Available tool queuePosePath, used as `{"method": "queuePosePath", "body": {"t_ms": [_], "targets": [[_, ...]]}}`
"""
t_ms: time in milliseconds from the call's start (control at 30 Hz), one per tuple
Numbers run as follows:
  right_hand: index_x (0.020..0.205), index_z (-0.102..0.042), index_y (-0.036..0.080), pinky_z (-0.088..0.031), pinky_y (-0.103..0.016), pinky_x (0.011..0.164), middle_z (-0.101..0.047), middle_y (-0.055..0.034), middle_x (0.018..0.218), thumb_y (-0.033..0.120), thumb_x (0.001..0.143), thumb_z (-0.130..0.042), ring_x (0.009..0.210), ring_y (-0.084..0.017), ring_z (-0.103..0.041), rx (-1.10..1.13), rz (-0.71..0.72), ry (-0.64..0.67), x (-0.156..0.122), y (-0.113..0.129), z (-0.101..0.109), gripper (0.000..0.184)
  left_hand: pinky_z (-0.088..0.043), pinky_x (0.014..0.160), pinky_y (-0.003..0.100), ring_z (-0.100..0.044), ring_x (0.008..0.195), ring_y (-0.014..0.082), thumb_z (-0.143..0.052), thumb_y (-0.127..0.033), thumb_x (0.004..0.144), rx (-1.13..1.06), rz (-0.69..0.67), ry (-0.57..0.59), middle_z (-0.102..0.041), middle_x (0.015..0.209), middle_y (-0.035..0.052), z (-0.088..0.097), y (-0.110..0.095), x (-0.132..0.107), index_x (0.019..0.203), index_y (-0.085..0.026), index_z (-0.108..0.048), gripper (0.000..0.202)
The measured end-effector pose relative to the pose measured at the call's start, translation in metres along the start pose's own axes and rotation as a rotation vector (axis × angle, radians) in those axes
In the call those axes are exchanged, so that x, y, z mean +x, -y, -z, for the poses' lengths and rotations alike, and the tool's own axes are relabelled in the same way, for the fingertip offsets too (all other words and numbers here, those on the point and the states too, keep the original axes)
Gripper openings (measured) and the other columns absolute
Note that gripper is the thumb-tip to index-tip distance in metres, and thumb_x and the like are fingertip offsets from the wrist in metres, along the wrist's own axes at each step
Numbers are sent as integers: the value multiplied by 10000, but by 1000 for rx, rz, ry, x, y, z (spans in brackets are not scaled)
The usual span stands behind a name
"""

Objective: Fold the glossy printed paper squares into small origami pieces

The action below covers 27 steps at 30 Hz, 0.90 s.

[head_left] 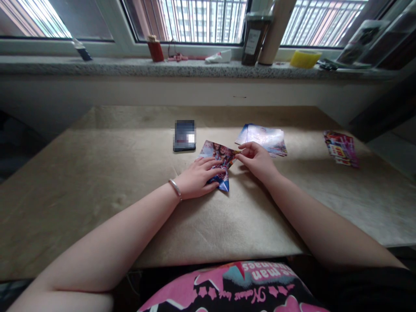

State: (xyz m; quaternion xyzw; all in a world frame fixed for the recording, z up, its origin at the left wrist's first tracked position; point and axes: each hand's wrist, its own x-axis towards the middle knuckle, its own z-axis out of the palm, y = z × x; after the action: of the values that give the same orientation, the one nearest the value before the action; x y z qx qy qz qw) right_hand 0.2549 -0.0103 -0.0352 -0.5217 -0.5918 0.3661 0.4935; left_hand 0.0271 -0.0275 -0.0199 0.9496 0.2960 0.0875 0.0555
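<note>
The left hand (198,177) lies flat, fingers spread, on a folded colour-printed sheet (217,152), apparently pinning it to the worktop (97,182) so it cannot slide. The right hand (256,161) pinches the sheet's right corner. A phone (184,135) lies just beyond the left hand.

phone (184,135): screen blurred out | folded paper (214,151): middle hidden under left hand (198,177) | leaflet (341,148): print too small to read | worktop (97,173): left corner cut off by frame
</note>
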Motion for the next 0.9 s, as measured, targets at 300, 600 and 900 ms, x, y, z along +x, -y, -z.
{"method": "queuePosePath", "body": {"t_ms": [300, 600, 900], "targets": [[660, -504, 206, -398, -264, 545, -564, 26, 604, 408, 649, -692, 542, -113, -500, 31, -71, 23, -4, 9, -2, 276, -248, 1129, 453, -329, 1333, 269, -484, -394, 890, 3, 26, 10, -394, 1441, 88, -1, 0, 1, 1349, -218, -458, 493], [740, -504, 218, -463, -316, 577, -581, 13, 648, 411, 679, -644, 592, -149, -551, -81, -1, 60, -3, 2, -2, 246, -228, 1132, 456, -326, 1335, 271, -451, -414, 902, 35, 55, 38, -394, 1440, 81, 1, -2, 1, 1351, -240, -461, 483], [754, -496, 218, -468, -312, 621, -585, 25, 665, 390, 650, -699, 605, -131, -553, 2, 25, 137, -4, 6, 1, 285, -195, 1155, 432, -297, 1355, 272, -528, -509, 821, -49, 111, 67, -338, 1469, 121, 2, -2, 0, 1421, -143, -301, 739]]}}
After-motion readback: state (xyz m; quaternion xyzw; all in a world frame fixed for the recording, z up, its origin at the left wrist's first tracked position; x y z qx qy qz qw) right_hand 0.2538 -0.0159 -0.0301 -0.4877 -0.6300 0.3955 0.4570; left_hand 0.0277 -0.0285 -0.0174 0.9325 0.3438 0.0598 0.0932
